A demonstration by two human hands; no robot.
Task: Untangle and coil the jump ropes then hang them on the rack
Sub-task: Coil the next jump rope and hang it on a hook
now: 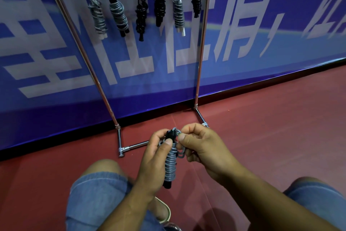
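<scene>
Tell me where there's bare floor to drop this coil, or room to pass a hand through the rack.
Bare red floor lies right of the rack's right foot, along the banner. Another patch sits left of the left foot. Between the poles, below the hanging ropes, it is open. Higher up, the ropes hang crowded.

The rope point(170, 165) in your left hand point(151, 157) looks smooth, plastic-coated, its handles point(167, 185) matt black; beyond it the rack point(198, 73) is polished metal, the floor point(262, 127) matt.
</scene>
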